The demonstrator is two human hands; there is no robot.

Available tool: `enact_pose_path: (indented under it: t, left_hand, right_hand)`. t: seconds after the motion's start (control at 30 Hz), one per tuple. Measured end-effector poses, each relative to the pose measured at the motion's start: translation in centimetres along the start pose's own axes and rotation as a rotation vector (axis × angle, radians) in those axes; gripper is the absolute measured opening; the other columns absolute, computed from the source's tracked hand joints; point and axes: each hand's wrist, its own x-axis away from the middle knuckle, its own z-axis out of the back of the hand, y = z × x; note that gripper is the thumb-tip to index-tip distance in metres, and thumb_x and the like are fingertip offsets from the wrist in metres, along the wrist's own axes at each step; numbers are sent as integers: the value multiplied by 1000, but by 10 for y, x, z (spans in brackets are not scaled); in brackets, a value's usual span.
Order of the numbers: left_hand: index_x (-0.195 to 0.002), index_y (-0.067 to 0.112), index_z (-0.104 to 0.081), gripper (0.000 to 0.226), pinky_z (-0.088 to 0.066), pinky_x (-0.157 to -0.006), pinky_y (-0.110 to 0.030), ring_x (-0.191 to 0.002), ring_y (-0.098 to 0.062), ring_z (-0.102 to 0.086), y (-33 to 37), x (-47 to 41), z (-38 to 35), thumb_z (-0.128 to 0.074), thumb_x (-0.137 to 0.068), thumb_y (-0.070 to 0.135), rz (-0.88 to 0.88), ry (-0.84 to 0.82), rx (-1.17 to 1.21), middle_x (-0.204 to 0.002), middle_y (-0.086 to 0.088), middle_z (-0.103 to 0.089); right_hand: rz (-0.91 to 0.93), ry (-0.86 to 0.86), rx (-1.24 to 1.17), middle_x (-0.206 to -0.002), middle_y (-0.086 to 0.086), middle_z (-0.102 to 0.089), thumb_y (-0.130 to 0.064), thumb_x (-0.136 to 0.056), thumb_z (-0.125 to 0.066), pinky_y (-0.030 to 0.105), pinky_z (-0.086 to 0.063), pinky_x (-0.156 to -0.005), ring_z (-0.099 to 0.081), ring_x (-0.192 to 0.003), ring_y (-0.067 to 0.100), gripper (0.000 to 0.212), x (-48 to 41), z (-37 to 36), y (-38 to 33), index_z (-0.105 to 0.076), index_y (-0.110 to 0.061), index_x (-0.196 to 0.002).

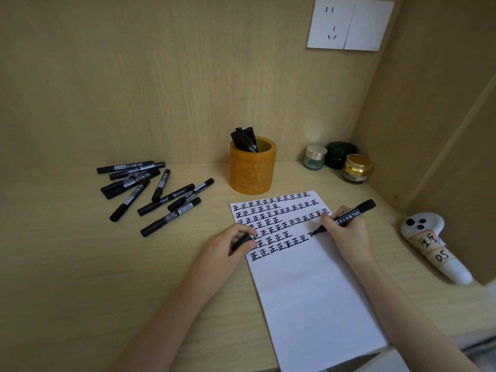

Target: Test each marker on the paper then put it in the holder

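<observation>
On the white paper [308, 291], at the right end of a row of black characters, the tip of the black marker [346, 216] touches the sheet and one character is only partly written. The right hand [346, 233] pinches the barrel low down, near the tip, between the thumb and the curled first fingers. The rear end of the marker points up and to the right, away from the palm. The left hand [228, 245] rests on the left edge of the paper. Its fingers are curled round a black cap [241, 242].

I think the main risk is a smear. The left fingers lie just beside the lower rows, and the ink there may be wet. A second risk is the sheet itself. Its near edge seems to hang over the front of the desk [80, 264], so if the left hand lifts during a stroke, the paper may slide and spoil the line. The cap must also go back on before the marker is put away, or the tip may dry out.

The orange holder [252, 170] stands just behind the paper with a few markers [245, 139] already inside. The untested markers [150, 189] lie loosely well to the left.
</observation>
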Motion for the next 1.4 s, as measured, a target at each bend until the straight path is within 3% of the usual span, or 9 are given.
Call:
enact_pose_path:
  t: [0.17,0.33,0.43,0.87,1.07,1.4]
  left_hand:
    - [-106,30,-61,17,-37,-66,-2,-83,14,-54,0,1,0,-60,-89,28,-6,-6,-4,-98,17,-65]
    - [-106,30,-61,18,-38,-67,-3,-84,11,-55,0,-1,0,-60,-88,29,-3,-6,-8,-98,15,-66]
    - [-105,31,-61,17,-38,-66,-4,-83,11,-56,0,0,0,-61,-88,29,2,-2,-1,-98,16,-66]
    - [-106,30,-62,17,-37,-65,-3,-81,15,-53,1,0,0,-60,-88,29,-2,-5,-9,-96,17,-64]
    - [-106,29,-62,18,-37,-65,-2,-81,16,-53,2,1,1,-60,-89,29,-2,-9,-16,-97,16,-65]
    - [-105,27,-63,17,-37,-66,-2,-80,16,-52,3,1,1,-61,-88,26,-5,-2,2,-94,18,-63]
  right_hand:
    - [-11,-26,-17,-45,-12,-48,-14,-86,-68,15,-28,-43,-39,-43,3,30,-1,0,1,-50,-9,-63]
    - [3,-45,-3,-51,-3,-48,-14,-86,-68,15,-29,-44,-39,-42,3,28,1,-1,-1,-51,-5,-66]
    - [-5,-41,10,-43,-13,-42,-10,-85,-67,16,-26,-42,-35,-41,4,32,1,-1,-1,-45,-9,-61]
    - [7,-25,-3,-50,-4,-35,-3,-83,-64,14,-25,-41,-32,-41,4,35,2,1,-3,-40,-11,-58]
    - [7,-63,-25,-40,-14,-36,-3,-85,-64,13,-26,-42,-34,-40,3,35,3,0,-3,-41,-10,-59]
    - [8,-2,10,-55,1,-35,-2,-83,-61,16,-25,-42,-32,-44,6,28,1,1,-2,-41,-7,-65]
